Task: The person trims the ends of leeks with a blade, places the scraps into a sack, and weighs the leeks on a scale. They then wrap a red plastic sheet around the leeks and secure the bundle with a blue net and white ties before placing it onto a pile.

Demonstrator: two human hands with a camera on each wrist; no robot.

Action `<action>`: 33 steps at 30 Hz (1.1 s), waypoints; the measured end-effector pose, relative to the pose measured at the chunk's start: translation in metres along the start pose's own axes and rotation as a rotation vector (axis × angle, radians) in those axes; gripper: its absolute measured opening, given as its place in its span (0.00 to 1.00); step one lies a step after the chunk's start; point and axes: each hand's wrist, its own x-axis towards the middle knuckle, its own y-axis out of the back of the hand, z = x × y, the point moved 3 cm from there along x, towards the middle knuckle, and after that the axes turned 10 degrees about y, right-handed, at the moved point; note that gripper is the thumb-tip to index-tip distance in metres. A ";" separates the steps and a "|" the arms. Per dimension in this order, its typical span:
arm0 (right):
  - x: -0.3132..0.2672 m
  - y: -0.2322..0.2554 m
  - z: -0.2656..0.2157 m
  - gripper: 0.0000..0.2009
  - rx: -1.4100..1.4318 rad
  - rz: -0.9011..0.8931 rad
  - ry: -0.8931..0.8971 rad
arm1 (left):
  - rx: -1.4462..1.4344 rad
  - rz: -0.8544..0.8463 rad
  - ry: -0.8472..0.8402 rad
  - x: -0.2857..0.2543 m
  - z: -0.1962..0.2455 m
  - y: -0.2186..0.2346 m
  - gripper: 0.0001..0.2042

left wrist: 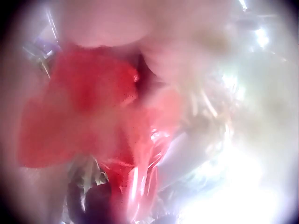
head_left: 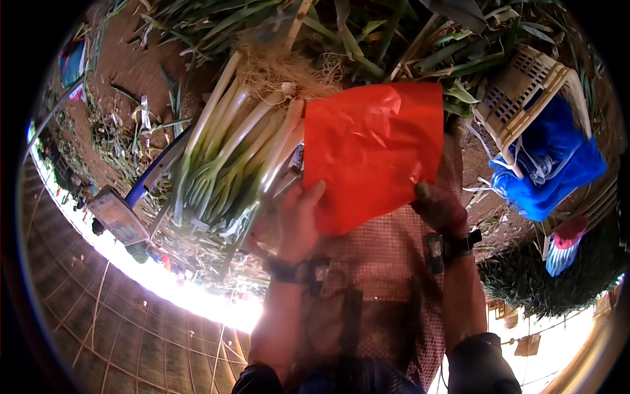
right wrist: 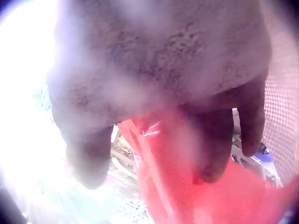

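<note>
A red plastic sheet or bag (head_left: 374, 151) is spread between both hands in the head view. The bare left hand (head_left: 298, 220) pinches its lower left edge, thumb on the near face. At its right edge the right hand (head_left: 441, 209), in a dark reddish glove, grips it. Blurred left fingers (left wrist: 107, 23) lie over the red plastic (left wrist: 93, 79) in the left wrist view. In the right wrist view the gloved hand (right wrist: 163, 70) covers part of the plastic (right wrist: 173, 168). Left of the sheet lies a bundle of leeks or large green onions (head_left: 223, 151), roots toward the top.
A blue-handled stand with a small plate (head_left: 118, 215) is left of the bundle. On the right are a woven plastic basket (head_left: 525, 85) and a blue mesh bag or cloth (head_left: 551, 164). Loose green leaves (head_left: 433, 56) cover the ground at the top. A red-and-white glove (head_left: 566, 246) is at lower right.
</note>
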 end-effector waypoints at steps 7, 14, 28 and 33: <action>0.000 0.008 -0.015 0.11 0.593 0.100 -0.329 | -0.012 -0.070 -0.028 0.018 -0.006 -0.013 0.16; 0.007 0.003 -0.019 0.13 0.237 0.240 -0.358 | 0.632 0.522 -0.492 -0.003 0.012 -0.065 0.19; 0.020 0.008 0.005 0.15 0.427 0.258 -0.391 | 0.640 0.166 -0.278 0.006 0.001 -0.105 0.10; 0.047 0.038 0.031 0.15 -0.181 0.447 -0.398 | 0.563 0.156 -0.308 0.003 -0.003 -0.087 0.08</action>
